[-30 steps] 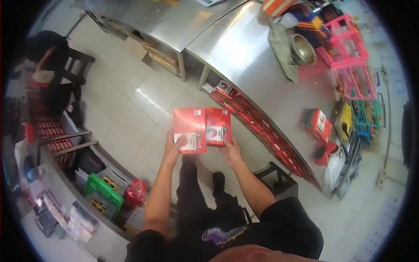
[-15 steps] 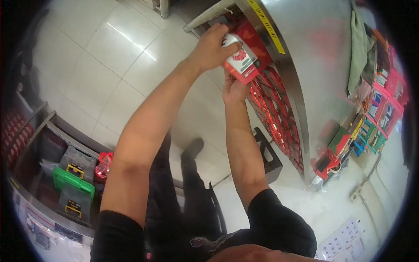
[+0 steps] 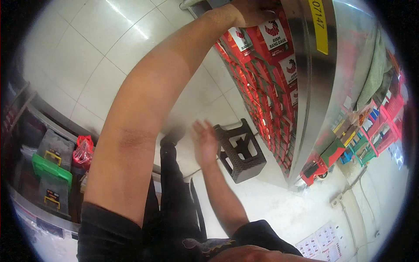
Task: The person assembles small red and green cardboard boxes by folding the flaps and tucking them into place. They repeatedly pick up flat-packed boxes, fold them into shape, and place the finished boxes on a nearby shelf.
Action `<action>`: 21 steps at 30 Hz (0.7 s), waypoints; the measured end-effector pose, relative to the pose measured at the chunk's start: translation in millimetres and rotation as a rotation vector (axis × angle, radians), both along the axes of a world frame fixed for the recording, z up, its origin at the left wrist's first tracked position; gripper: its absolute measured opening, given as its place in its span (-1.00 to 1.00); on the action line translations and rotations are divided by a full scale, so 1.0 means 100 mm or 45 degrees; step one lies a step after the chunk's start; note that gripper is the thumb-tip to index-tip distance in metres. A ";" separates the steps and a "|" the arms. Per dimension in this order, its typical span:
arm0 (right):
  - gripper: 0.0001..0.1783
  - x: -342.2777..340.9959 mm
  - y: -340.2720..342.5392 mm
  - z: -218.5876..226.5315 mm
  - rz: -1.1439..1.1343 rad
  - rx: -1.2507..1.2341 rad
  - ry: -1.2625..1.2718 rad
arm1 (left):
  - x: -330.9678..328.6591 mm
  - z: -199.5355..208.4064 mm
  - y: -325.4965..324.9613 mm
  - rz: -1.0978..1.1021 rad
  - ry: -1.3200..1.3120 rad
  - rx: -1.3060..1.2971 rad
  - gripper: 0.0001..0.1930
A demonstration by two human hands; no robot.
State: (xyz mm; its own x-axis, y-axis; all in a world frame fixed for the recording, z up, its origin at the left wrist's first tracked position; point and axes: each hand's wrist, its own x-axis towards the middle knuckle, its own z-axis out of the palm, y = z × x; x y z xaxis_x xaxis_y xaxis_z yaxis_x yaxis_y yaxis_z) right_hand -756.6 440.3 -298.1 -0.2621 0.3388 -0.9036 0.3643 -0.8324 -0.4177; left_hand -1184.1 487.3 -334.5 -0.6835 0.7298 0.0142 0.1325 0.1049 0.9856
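My left hand (image 3: 257,14) reaches up to the top of tall stacks of folded red-and-white food boxes, right beside the metal edge. It lies over or against an upper red box (image 3: 271,37); its fingers are mostly hidden in shadow and by the picture's top. Below and to the left, my right hand (image 3: 204,142) hangs in the air with fingers apart, somewhat blurred and holding nothing. It is nearest to a dark plastic stool (image 3: 240,150) on the floor.
A steel counter edge (image 3: 305,100) runs along the stacks. Right of it hang a grey-green cloth (image 3: 374,74) and a pink basket (image 3: 390,113). At left, a shelf holds lidded tubs, a green lid (image 3: 51,170) and a red plastic bag (image 3: 83,153).
The red-and-white box has left my right hand, which dropped down and opened. My left hand moved up and right onto the stacks. The view shifted, showing more stacks and the stool.
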 end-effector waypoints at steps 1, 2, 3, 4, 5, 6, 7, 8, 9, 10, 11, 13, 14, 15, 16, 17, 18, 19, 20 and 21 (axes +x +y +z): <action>-0.48 0.26 -0.11 0.10 0.114 0.027 -0.087 | -0.01 -0.08 -0.02 0.036 0.132 0.015 -0.47; -0.46 0.52 -0.17 0.20 0.178 0.020 -0.202 | -0.04 -0.24 -0.04 0.076 0.263 0.023 -0.46; -0.44 0.75 -0.21 0.29 0.232 0.020 -0.320 | -0.03 -0.34 -0.05 0.106 0.391 0.036 -0.46; -0.45 0.95 -0.23 0.37 0.237 0.025 -0.424 | 0.07 -0.29 -0.03 0.206 0.077 0.217 -0.46; -0.45 1.13 -0.26 0.45 0.246 0.020 -0.528 | 0.23 -0.17 -0.14 0.305 -0.242 0.381 -0.45; -0.46 1.30 -0.29 0.55 0.291 0.008 -0.587 | 0.38 -0.05 -0.26 0.405 -0.559 0.536 -0.45; -0.46 1.44 -0.32 0.64 0.348 -0.009 -0.643 | 0.53 0.00 -0.38 0.510 -0.678 0.500 -0.45; -0.47 1.58 -0.34 0.72 0.405 -0.022 -0.704 | 0.70 0.00 -0.46 0.616 -0.801 0.466 -0.45; -0.47 1.70 -0.34 0.78 0.453 -0.038 -0.740 | 0.87 -0.17 -0.39 0.730 -0.605 0.375 -0.48; -0.47 1.79 -0.34 0.84 0.518 -0.065 -0.772 | 1.04 -0.33 -0.37 0.866 -0.407 0.251 -0.51; -0.47 1.87 -0.30 0.90 0.616 -0.105 -0.797 | 1.23 -0.73 -0.28 1.007 0.130 0.035 -0.55; -0.47 1.95 -0.28 0.95 0.629 -0.084 -0.804 | 1.32 -0.92 0.00 1.093 0.586 -0.092 -0.61; -0.46 1.92 -0.27 0.96 0.641 -0.081 -0.801 | 1.33 -0.84 0.09 1.105 0.526 -0.032 -0.63; -0.44 1.89 -0.27 0.99 0.654 -0.061 -0.805 | 1.36 -0.77 0.14 1.119 0.469 0.027 -0.65; -0.43 1.89 -0.27 0.99 0.646 -0.052 -0.801 | 1.32 -0.59 0.19 1.105 0.109 0.139 -0.65; -0.42 1.91 -0.30 0.99 0.633 -0.043 -0.796 | 1.23 -0.31 0.19 1.068 -0.250 0.249 -0.64; -0.41 1.93 -0.30 1.04 0.646 -0.050 -0.812 | 1.15 -0.19 0.13 1.038 -0.623 0.334 -0.63; -0.41 1.89 -0.31 1.06 0.665 -0.073 -0.803 | 1.11 -0.15 0.15 1.071 -0.571 0.266 -0.62; -0.40 1.91 -0.31 1.06 0.671 -0.090 -0.802 | 1.07 -0.11 0.16 1.104 -0.520 0.197 -0.61; -0.40 1.91 -0.32 1.09 0.677 -0.108 -0.802 | 1.03 -0.08 0.15 1.136 -0.471 0.127 -0.59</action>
